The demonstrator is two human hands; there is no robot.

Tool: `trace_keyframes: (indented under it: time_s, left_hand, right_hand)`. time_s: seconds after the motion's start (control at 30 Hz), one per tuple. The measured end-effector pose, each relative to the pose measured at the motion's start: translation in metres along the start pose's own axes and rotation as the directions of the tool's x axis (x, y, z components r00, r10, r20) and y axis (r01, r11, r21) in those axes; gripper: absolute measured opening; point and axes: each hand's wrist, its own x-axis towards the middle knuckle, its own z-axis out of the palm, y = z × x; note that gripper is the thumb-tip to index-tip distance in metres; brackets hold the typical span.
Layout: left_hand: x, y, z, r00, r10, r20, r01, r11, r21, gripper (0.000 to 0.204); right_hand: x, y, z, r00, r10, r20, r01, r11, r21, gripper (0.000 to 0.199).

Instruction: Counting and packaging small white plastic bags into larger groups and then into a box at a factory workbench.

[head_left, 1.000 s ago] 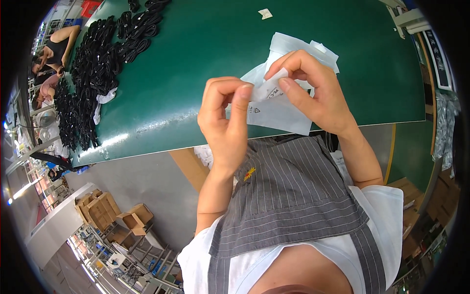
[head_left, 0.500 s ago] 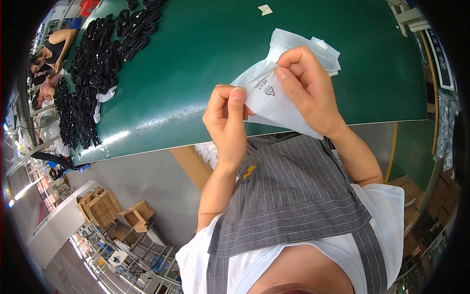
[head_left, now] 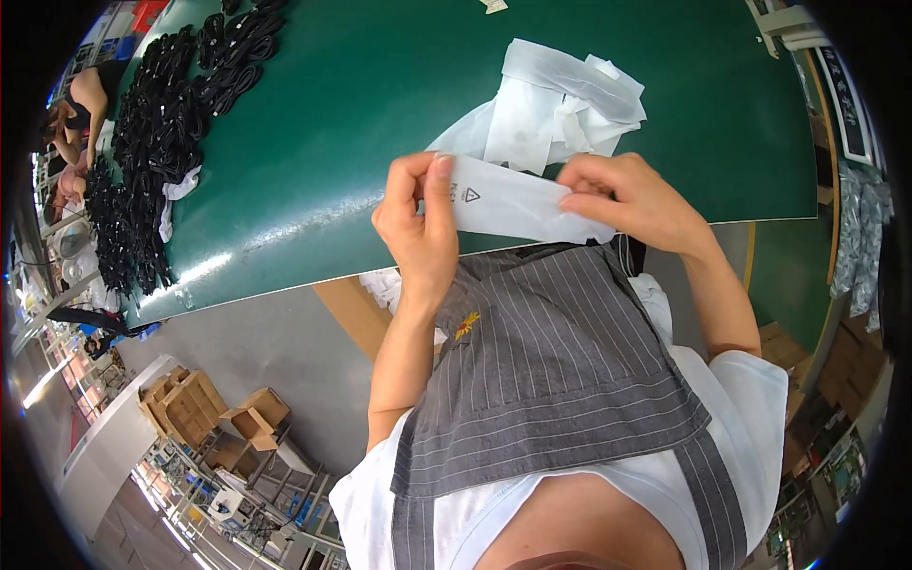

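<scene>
A flat translucent white plastic bag with a dark printed triangle mark stretches between my hands above the table's near edge. My left hand pinches its left end between thumb and fingers. At the other end, my right hand has its thumb and bent fingers closed on the bag's upper right part. Just beyond lies a loose heap of similar white bags on the green table, some folded over each other. A black item shows partly below my right hand, too hidden to name.
Many coiled black cables are piled along the table's left side, with a crumpled white bag beside them. A small white scrap lies at the far edge. Cardboard boxes stand on the left below. A person sits at far left.
My right hand has moved right and down along the bag, away from my left hand. The bag now stretches out flat, and the heap behind it shows more fully.
</scene>
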Motion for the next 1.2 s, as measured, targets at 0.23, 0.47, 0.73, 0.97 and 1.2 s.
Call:
trace_keyframes:
  time_s: [0.23, 0.47, 0.73, 0.97, 1.2]
  left_hand:
    - [-0.026, -0.021, 0.009, 0.992, -0.119, -0.051, 0.12, 0.993, 0.008, 0.011]
    - [-0.03, -0.033, 0.004, 0.946, -0.301, -0.123, 0.248, 0.913, -0.325, 0.02]
    - [-0.037, -0.036, 0.012, 0.928, -0.36, -0.092, 0.27, 0.824, -0.498, 0.021]
    - [-0.041, -0.036, 0.012, 0.93, -0.334, -0.154, 0.239, 0.867, -0.438, 0.021]
    - [-0.045, -0.038, 0.015, 0.945, -0.283, -0.166, 0.225, 0.927, -0.301, 0.022]
  right_hand:
    - [-0.023, 0.019, 0.0, 0.943, 0.18, -0.281, -0.091, 0.949, 0.301, 0.02]
    - [-0.038, 0.024, 0.035, 0.821, 0.027, -0.57, 0.219, 0.907, 0.359, 0.02]
    - [-0.033, 0.028, 0.059, 0.803, 0.26, -0.536, 0.016, 0.89, 0.456, 0.024]
    - [-0.028, 0.026, 0.06, 0.786, 0.072, -0.614, 0.278, 0.846, 0.454, 0.011]
    - [-0.037, 0.028, 0.055, 0.812, 0.119, -0.571, 0.263, 0.799, 0.541, 0.015]
